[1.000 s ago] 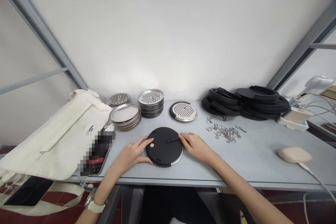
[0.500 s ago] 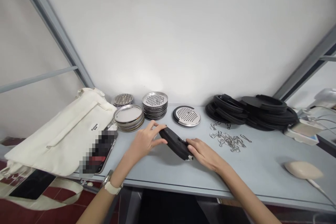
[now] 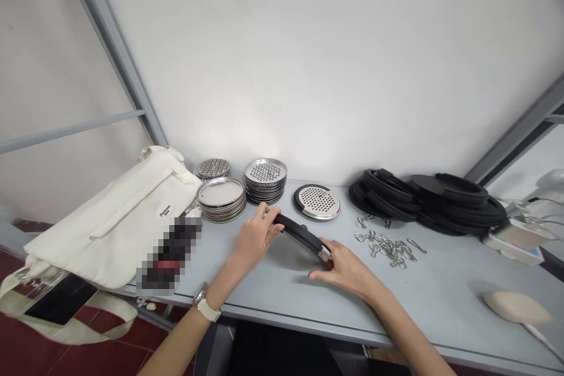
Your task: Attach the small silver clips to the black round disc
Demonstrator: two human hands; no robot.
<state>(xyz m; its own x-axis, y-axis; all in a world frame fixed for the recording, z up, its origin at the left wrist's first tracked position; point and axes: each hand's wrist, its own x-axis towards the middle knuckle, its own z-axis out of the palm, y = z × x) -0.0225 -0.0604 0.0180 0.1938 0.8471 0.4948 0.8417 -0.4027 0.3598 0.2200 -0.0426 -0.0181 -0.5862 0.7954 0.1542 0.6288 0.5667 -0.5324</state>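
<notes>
Tilted above the table is a black round case [image 3: 301,234], seen nearly edge-on, with a small silver metal piece [image 3: 325,254] at its right end. The left end is pinched between the thumb and fingers of my left hand [image 3: 258,234]. At the other end, the fingers of my right hand [image 3: 348,270] rest against the case, while its thumb stands away below. Just behind lies a round grater [image 3: 319,200] with perforated metal and a black rim on its left. Silver wire clips [image 3: 388,247] lie in a loose heap right of my right hand.
Stacks of plain metal discs [image 3: 221,200] and grater discs [image 3: 265,179] stand back left, with another small disc stack [image 3: 213,168] behind. Black round parts [image 3: 456,205] are piled back right. A white bag [image 3: 118,223], a blurred phone [image 3: 170,255] and a beige mouse [image 3: 515,306] flank the work area.
The black case has turned to a more edge-on angle. My right thumb has come off it and spread downward. The whole view has shifted slightly.
</notes>
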